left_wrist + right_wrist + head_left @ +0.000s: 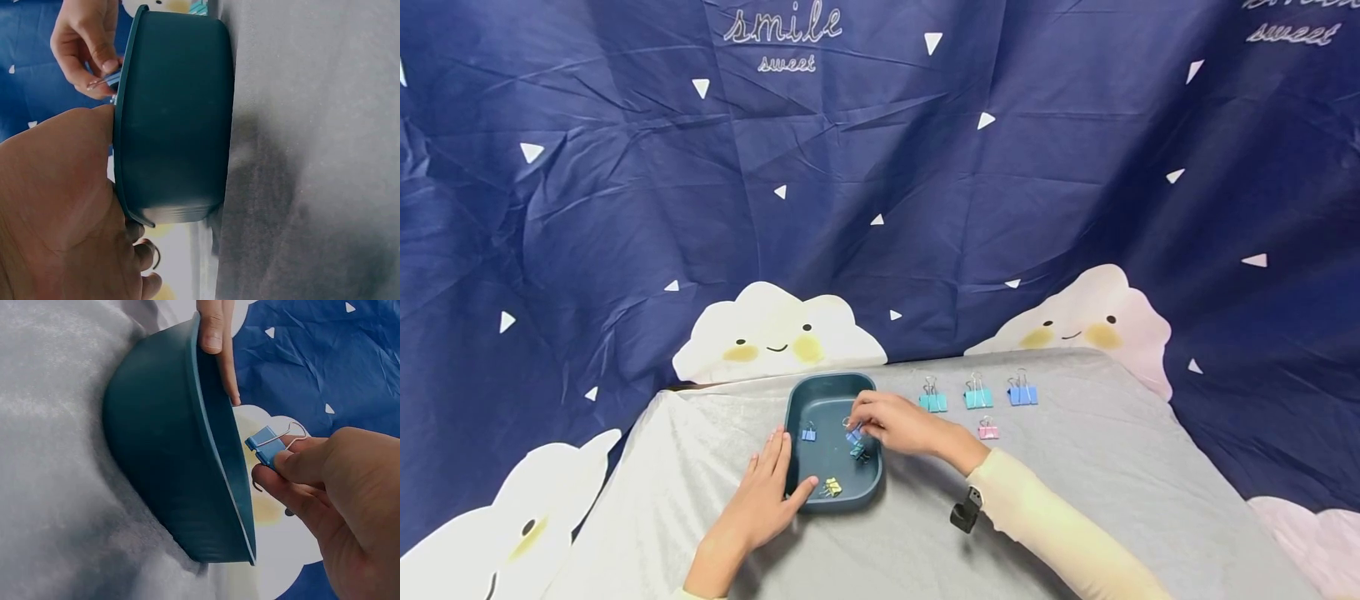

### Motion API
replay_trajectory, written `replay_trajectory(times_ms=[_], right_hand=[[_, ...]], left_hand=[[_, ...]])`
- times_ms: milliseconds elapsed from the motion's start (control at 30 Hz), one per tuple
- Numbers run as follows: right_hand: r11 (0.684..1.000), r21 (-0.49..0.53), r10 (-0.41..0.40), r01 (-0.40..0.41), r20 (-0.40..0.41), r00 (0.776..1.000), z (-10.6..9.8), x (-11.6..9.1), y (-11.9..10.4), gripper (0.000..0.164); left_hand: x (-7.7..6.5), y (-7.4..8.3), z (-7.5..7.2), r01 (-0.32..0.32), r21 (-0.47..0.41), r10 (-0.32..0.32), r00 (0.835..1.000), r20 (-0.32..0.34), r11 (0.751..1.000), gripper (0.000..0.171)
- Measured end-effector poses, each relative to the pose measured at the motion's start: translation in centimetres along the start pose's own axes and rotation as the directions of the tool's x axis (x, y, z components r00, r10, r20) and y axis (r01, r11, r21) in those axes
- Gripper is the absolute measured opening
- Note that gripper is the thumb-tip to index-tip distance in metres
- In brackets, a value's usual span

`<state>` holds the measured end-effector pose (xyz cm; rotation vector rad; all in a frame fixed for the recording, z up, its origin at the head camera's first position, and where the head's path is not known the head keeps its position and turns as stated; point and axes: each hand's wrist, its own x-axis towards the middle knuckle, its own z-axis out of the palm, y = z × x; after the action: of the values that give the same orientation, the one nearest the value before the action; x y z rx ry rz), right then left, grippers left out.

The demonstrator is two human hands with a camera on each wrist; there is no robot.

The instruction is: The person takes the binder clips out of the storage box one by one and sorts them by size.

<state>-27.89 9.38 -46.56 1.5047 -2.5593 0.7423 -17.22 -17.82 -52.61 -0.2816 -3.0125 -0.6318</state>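
A blue binder clip (266, 445) with silver wire handles is pinched between the thumb and fingers of my right hand (898, 423), over the right part of a dark teal tray (835, 502). My left hand (763, 492) rests at the tray's near-left corner, fingers straight along the left rim and thumb across the near rim. Inside the tray are another blue binder clip (808, 434) at the left, a dark green binder clip (859, 452) under the held one, and yellow binder clips (832, 487) by the near wall. In the left wrist view, the tray's wall hides its contents.
Right of the tray, two turquoise binder clips (978, 397) and a larger blue binder clip (1022, 395) stand in a row on the grey cloth (1075, 467). A pink binder clip (988, 432) lies in front of them. Behind hangs a dark blue curtain (865, 275) with clouds.
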Motion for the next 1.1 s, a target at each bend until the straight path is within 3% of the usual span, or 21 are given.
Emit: replay_trajectory(times_ms=[533,1100], right_hand=[[0.999,0.047,-0.013,0.018,-0.113,0.994,-2.4,-1.3,0.3,0.015],[0.997,0.049,0.063,-0.054,-0.199,0.978,-4.5,-3.9,1.6,0.014]], left_hand=[[0.0,-0.1,0.2,-0.007,0.027,0.008,1.0,-0.028,1.0,0.091],[-0.1,0.0,0.1,-0.013,0.045,0.015,0.999,-0.039,0.999,0.09]])
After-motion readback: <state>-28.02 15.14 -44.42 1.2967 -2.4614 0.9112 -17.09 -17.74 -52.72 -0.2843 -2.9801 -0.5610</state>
